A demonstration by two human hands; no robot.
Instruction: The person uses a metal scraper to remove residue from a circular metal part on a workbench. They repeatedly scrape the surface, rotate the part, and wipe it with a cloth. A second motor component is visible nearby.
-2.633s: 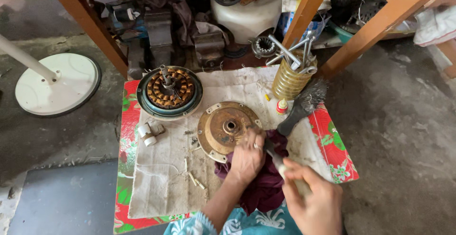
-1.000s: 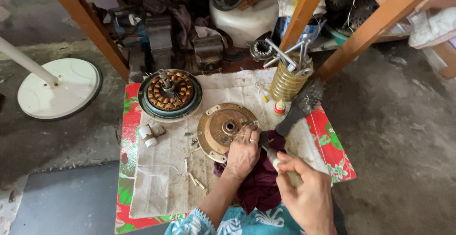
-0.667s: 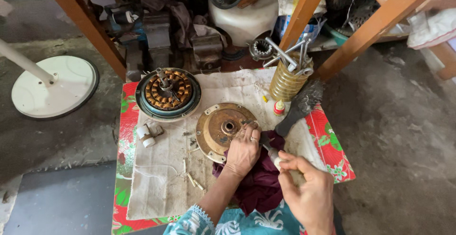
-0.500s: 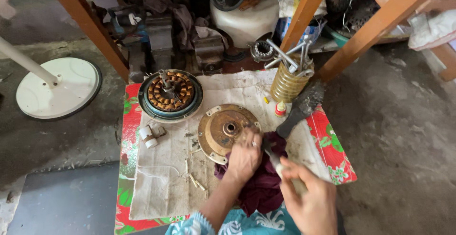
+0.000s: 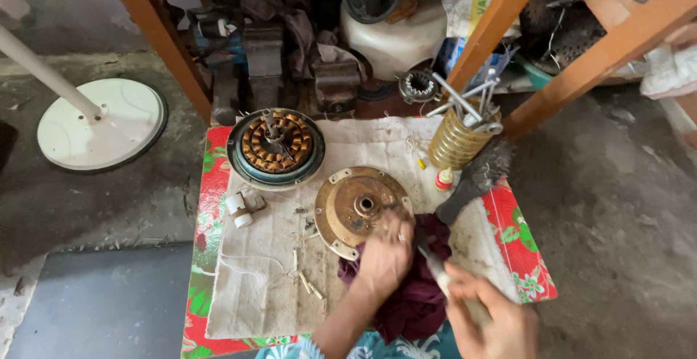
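Left hand (image 5: 385,257) presses fingers on the cover (image 5: 361,209), likely heavy, rigid, best held by its rim; right hand (image 5: 488,320) grips a brush (image 5: 444,275).

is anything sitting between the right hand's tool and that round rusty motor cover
Partly: the left hand rests on the round cover's near edge, right by the tool's tip. The right hand holds the tool over the maroon cloth. Nothing else visible intervenes.

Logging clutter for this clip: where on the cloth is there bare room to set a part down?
Bare room: the pale cloth near its front-left corner, below the small white cylinder. Crowded: around the rusty round cover, left hand and maroon rag.
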